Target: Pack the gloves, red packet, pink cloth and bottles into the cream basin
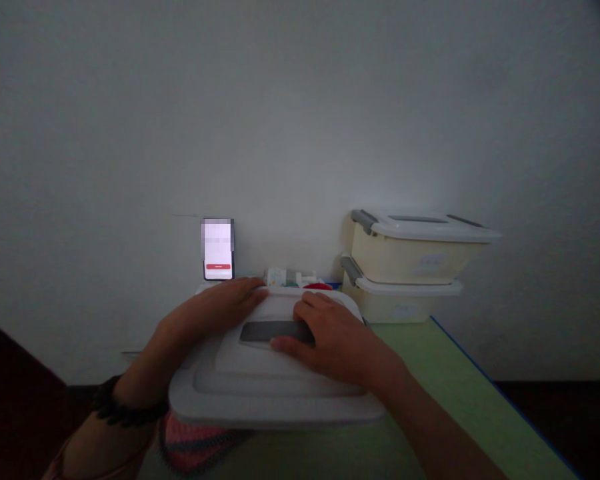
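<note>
A white plastic box lid with a recessed grey handle lies before me. What is under the lid is mostly hidden. My left hand rests along its far left edge, the fingers stretched out. On top, my right hand lies across the right end of the grey handle, with its thumb on the near side and its fingers spread toward the far side. Under the lid's near left corner shows a pink and dark striped knitted cloth.
Two cream boxes with white lids are stacked at the back right, an upper box on a lower box. A lit phone leans on the wall. Small packets and a red item sit behind the lid. The green tabletop has a blue edge.
</note>
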Demonstrator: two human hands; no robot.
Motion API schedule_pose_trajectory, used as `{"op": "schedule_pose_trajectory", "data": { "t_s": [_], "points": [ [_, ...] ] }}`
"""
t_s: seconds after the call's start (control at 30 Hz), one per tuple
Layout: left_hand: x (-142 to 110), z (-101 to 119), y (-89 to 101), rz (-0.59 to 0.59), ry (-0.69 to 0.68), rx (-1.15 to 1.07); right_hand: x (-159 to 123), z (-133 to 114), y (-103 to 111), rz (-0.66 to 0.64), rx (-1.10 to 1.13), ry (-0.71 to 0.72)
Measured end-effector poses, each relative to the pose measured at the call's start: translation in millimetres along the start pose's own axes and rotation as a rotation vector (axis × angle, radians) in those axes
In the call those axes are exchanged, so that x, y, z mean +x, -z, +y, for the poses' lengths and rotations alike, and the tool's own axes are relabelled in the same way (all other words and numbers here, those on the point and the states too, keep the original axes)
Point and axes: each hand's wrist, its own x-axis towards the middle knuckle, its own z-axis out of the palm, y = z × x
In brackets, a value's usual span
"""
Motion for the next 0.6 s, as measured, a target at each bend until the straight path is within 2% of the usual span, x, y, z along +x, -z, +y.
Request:
{"op": "schedule_pose_trajectory", "data": {
  "t_s": [0.13, 0.27, 0.4, 0.5, 0.6],
  "points": [
    [-1, -1, 4.6, 0.015, -0.011, -0.052, 5, 8, 2, -0.006, 0.092, 0.005],
    [-5, -7, 15.6, 0.074, -0.043, -0.169, 8, 13, 21, -0.074, 0.160, 0.010],
    [-11, -6, 28.4, 0.257, -0.009, -0.282, 9, 14, 49, -0.099, 0.124, -0.013],
    [-14, 2, 31.9, 0.386, 0.066, -0.518, 9, 12, 65, -0.105, 0.080, -0.022],
    [-12, 11, 27.8, 0.383, 0.141, -0.880, 8, 11, 71, -0.095, 0.003, -0.015]
  ]
}}
